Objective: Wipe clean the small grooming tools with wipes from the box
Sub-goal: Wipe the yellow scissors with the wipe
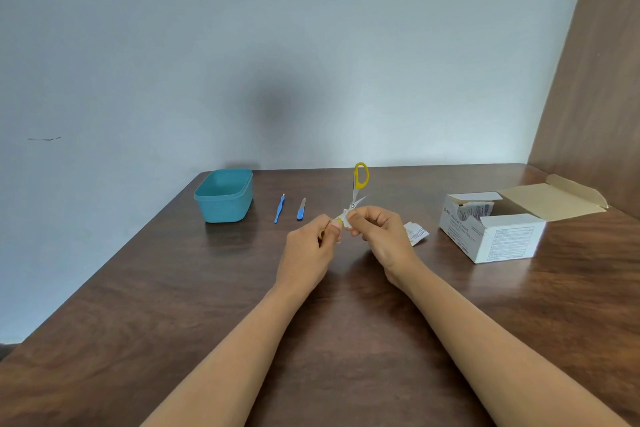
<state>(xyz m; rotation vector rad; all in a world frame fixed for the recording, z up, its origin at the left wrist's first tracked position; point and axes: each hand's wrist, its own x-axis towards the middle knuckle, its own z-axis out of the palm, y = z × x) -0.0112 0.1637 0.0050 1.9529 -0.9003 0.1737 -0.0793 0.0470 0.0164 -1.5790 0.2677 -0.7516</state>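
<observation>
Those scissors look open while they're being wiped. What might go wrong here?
The scissors are splayed open, and the right hand holds a wipe by the pivot, so a slip might nick a finger. The left hand pinches only one end, so they might twist or drop.

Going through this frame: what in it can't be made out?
Head view:
- Lower handle of the scissors: hidden inside the left hand gripping it.
- The wipe: mostly covered by the right hand pinching it, so which blade part it touches is unclear.
- Print on the box: too small to read.
- Tips of the blue tools: too small to identify.
</observation>
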